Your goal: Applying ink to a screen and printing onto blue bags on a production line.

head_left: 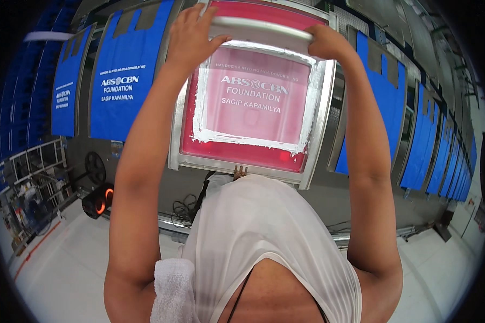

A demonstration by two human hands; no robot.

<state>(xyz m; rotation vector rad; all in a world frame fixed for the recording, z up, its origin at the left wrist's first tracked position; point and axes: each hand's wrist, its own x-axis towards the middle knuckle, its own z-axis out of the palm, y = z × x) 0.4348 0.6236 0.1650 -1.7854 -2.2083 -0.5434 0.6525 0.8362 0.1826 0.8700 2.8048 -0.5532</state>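
Leans over a metal frame (321, 118) in a white shirt (258, 215), with both arms stretched forward to the far end of a red screen (215, 149). Grips the right end of a long pale bar (261, 31) in the right hand (328, 42), with fingers curled around it. Holds the left hand (193, 35) loosely spread at the bar's left end, with thumb stuck out toward the middle; cannot be told from this angle whether touching the bar. Has the bar lying crosswise between the two hands, near the frame's far side, and the frame itself straight ahead of the body, between the forearms. Shows white paint (245, 141) in a rough square band on the screen, mostly nearer the body than the hands, with a ragged near edge and pale lettering on the pinkish patch inside. Carries a white towel (172, 290) by the left shoulder. Stands among blue sheets (134, 59) with white lettering, laid out in rows to the left and right of the frame. Includes, farther to the left, a black speaker (95, 203) with glowing orange rings, just beside a dark wheel (95, 167).
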